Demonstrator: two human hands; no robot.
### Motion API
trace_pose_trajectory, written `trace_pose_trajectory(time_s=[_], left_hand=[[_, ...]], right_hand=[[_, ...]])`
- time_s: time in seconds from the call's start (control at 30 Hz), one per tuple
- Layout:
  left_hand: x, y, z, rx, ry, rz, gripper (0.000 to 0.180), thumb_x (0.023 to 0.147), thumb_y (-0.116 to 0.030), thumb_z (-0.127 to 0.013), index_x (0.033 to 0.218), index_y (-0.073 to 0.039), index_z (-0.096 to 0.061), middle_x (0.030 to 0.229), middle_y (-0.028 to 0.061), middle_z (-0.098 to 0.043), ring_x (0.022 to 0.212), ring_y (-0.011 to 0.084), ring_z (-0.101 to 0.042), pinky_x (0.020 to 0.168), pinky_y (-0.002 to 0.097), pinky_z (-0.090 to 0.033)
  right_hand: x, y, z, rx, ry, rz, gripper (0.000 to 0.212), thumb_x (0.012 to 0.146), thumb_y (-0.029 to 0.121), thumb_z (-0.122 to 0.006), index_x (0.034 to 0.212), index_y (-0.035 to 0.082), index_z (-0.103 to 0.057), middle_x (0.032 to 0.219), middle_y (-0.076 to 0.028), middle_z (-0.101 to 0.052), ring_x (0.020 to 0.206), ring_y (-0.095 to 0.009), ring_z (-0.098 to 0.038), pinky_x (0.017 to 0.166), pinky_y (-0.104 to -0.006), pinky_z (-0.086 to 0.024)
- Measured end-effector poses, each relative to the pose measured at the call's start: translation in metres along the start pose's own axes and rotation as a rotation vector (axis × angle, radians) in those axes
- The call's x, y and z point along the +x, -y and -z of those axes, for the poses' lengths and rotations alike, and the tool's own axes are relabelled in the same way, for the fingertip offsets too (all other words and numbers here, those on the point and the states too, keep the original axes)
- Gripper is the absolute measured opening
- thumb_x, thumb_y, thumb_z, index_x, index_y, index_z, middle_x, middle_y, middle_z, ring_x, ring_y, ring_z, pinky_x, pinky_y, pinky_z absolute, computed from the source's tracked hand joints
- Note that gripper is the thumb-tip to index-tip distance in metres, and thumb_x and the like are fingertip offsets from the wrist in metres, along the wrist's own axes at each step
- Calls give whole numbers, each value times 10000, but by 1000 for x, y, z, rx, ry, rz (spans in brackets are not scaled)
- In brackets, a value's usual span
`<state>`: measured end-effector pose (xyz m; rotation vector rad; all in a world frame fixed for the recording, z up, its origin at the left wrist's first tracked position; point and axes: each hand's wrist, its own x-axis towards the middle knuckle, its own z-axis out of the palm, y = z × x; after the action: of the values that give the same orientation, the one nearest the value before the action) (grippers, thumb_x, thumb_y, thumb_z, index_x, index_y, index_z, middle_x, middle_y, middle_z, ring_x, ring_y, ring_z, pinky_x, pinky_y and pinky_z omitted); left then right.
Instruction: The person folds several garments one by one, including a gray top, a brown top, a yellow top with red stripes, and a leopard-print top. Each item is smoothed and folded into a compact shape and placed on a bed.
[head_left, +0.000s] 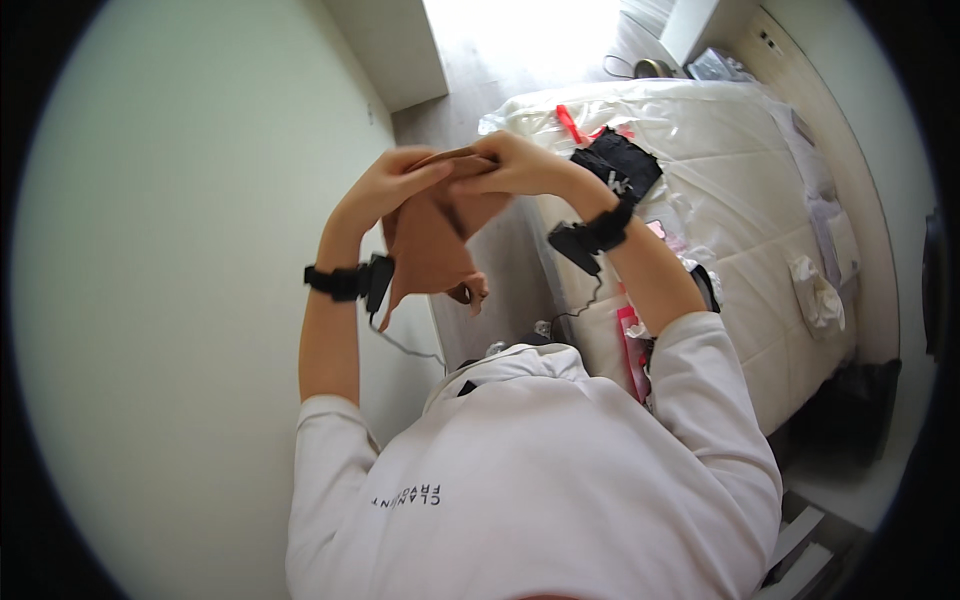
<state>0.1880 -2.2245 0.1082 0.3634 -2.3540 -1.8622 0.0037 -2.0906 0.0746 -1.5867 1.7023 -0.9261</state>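
My left hand and right hand are raised in front of me, the fingers of both closed on the bunched upper edge of a soft brown cloth piece. The rest of it hangs loose between my forearms, over the grey floor. To my right, a crumpled black fabric item with white print lies on the cream-covered bed.

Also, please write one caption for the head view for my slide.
The left hand and right hand hold up brown fabric beside a pale bed.
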Motion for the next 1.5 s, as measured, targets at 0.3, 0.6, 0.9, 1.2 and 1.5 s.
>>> trace_pose_trajectory(time_s=[0.3,0.6,0.9,1.2,1.5], left_hand=[[18,50,-3,378,-446,-256,522,790,-45,-723,1196,-62,-395,1125,123,-616,939,192,-634,795,313,-527],[61,86,-29,574,-698,-616,201,804,-111,-718,956,-61,-595,1028,80,-648,809,282,-666,665,388,-523],[136,91,-55,632,-332,-624,211,865,-253,-667,1031,-135,-724,1306,218,-543,1120,407,-543,939,473,-450],[173,43,-112,621,-530,-440,285,892,-171,-596,1082,36,-644,1378,336,-420,1190,489,-461,1030,476,-382],[200,40,-41,164,-213,-401,282,902,-27,-549,1170,-3,-635,1269,174,-577,1148,353,-543,989,416,-440]], right_hand=[[3,54,34,12,-391,157,243,891,197,-683,1036,2,-693,903,-61,-708,857,-113,-629,813,-254,-498],[-16,110,80,-303,-366,149,249,867,212,-698,1018,14,-697,868,-109,-704,777,-177,-649,769,-273,-508],[-37,67,157,-339,-586,72,217,880,153,-688,1018,-14,-678,819,-83,-674,761,-129,-620,731,-263,-490],[-47,72,168,-191,-725,5,146,864,65,-677,964,-40,-662,795,-94,-651,726,-132,-596,690,-253,-474],[-30,87,211,-410,-738,109,133,820,27,-706,936,-24,-666,790,-69,-610,693,-131,-552,645,-244,-433]])
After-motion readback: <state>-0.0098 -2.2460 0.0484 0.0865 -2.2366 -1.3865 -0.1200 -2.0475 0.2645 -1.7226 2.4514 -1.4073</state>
